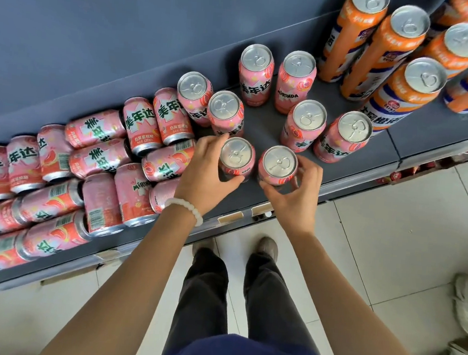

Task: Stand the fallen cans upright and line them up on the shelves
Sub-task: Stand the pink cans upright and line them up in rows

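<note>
Pink cans crowd a grey shelf (pixel 418 131) seen from above. Each hand grips one upright can at the front edge: the left hand (pixel 205 172) wraps its fingers round the left can (pixel 236 157), and the right hand (pixel 297 188) clasps the right can (pixel 278 166), thumb at the near side and fingers curled round the far side. The two held cans stand just beside each other, apart by a narrow gap. Behind them six more pink cans stand upright (pixel 305 121) in loose pairs, not evenly lined. To the left a heap of fallen cans (pixel 92 165) lies on its sides, packed and touching, pointing in different directions and running to the shelf's left end. Tall orange cans (pixel 402 47) stand upright at the right rear, a few tilted or lying beyond them. A white bead bracelet (pixel 187 208) sits on the left wrist. Below the shelf are pale floor tiles (pixel 390 247), dark trousers and two shoes.
</note>
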